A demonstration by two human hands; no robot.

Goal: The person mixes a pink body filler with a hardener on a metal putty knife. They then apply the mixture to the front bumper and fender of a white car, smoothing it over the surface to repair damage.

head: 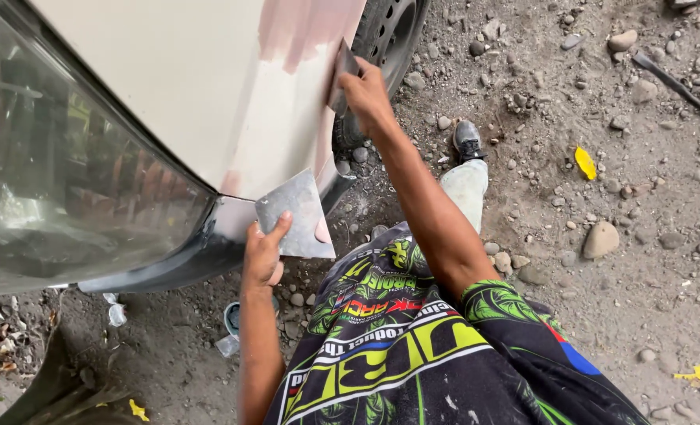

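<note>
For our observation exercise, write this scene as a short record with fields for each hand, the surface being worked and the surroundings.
Left hand: left hand holds a flat grey metal plate with a pink smear at its corner
Right hand: right hand presses a spreader against the panel
Surface: cream car panel with a pinkish filler patch
Nearby car parts: headlight, tyre
Ground: gravel with stones and yellow leaves
Also seen: shoe, small container below the left hand
</note>
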